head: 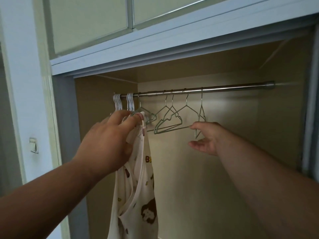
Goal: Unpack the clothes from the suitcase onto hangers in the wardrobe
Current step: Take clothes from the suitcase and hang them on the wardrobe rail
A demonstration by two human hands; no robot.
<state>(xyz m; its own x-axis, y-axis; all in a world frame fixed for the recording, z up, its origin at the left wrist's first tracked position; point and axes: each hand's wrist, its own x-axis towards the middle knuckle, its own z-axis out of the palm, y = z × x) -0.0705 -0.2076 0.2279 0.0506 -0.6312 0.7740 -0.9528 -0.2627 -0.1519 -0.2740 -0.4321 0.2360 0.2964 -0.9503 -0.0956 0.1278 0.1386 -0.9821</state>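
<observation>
A cream garment (138,195) printed with brown bears hangs down from my left hand (110,138), which grips its top edge just under the rail, against a pale green wire hanger (151,116). My right hand (207,137) reaches in at the right. Its fingers and thumb are apart around the lower tip of a green hanger (201,112) that hangs turned edge-on. Its fingertip touches the bar end of another green hanger (168,121). All of them hang on the steel rail (224,88) of the open wardrobe. No suitcase is in view.
Two bunches of white hangers (118,102) crowd the rail's left end. The rail to the right of my right hand is bare. Closed upper cabinet doors (89,23) sit above the opening, and the wardrobe's frame (63,135) stands at the left.
</observation>
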